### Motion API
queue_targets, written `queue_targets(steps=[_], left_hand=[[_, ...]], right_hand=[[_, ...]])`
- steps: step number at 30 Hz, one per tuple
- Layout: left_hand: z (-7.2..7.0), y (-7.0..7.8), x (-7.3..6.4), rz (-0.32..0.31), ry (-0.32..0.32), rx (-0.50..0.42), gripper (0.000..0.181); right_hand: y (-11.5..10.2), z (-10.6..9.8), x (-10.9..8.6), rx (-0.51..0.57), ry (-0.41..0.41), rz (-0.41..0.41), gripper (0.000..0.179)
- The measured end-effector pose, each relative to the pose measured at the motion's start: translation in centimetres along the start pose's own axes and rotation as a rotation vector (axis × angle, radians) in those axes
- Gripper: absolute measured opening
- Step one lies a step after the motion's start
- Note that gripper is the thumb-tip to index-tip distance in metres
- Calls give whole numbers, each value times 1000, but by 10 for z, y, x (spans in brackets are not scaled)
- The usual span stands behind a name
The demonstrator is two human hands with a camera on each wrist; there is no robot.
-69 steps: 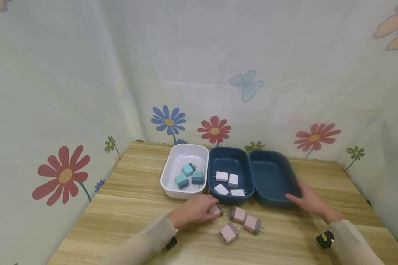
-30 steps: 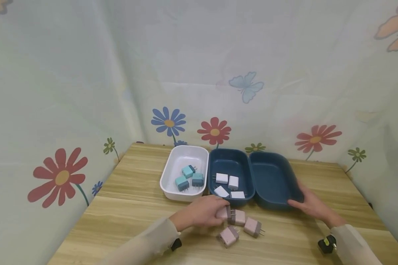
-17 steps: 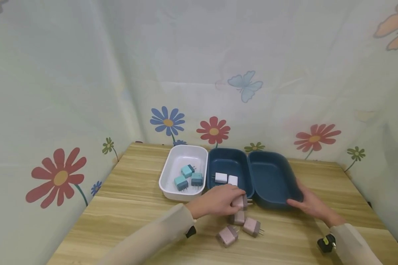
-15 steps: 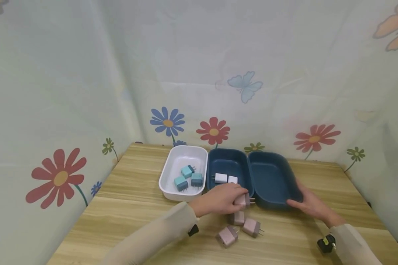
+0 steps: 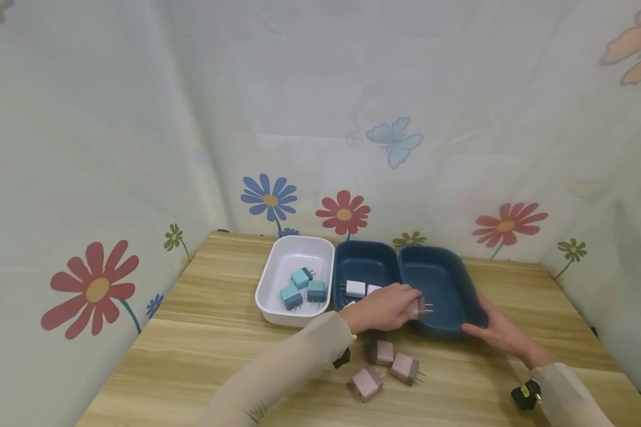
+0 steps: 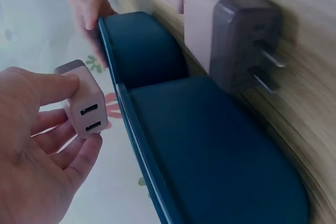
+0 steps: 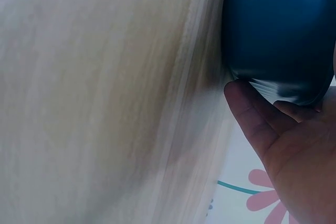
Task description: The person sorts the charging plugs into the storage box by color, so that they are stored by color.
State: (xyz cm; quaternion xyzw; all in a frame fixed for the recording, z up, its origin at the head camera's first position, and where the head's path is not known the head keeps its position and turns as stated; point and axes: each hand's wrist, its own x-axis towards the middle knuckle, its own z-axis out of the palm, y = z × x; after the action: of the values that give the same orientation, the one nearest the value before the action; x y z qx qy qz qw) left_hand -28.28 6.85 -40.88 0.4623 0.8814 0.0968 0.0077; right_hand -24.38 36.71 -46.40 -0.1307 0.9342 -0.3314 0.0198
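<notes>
Thumb and fingers of my left hand [image 5: 384, 307] pinch a pink wall charger [image 6: 86, 103], its two USB ports facing the left wrist camera. In the head view its prongs point right, over the front left of the right-hand blue box [image 5: 435, 281]. My right hand [image 5: 502, 330] grips that box round its front right corner, thumb along the front and fingers on the side. Nothing lies inside it. Three more pink chargers, one of them the left charger [image 5: 367, 383], lie on the table in front of the boxes.
The middle blue box [image 5: 367, 261] holds white chargers [image 5: 355, 289], partly hidden by my left hand. A white box [image 5: 294, 256] with three teal chargers [image 5: 301, 277] stands at its left. Behind the wooden table [image 5: 208, 332] hangs a flowered cloth [image 5: 310, 118].
My left hand picked up the pink charger from beside the others and carried it right, across the front of the middle box to the right-hand box. My right hand stayed in place.
</notes>
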Motion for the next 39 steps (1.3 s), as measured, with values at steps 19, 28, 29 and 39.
queue_targets(steps=[19,28,29,39], left_hand=[[17,-8,42,-72,1,-114,42],[23,-14,51,-101,1,-132,44],[23,-14,51,-101,-2,-131,43],[19,-17,55,-113,-5,-117,42]], right_hand=[[4,3,-3,14,23,-44,95],[6,2,0,13,23,-64,95],[6,2,0,13,22,-61,96],[5,1,1,13,-1,-9,99]])
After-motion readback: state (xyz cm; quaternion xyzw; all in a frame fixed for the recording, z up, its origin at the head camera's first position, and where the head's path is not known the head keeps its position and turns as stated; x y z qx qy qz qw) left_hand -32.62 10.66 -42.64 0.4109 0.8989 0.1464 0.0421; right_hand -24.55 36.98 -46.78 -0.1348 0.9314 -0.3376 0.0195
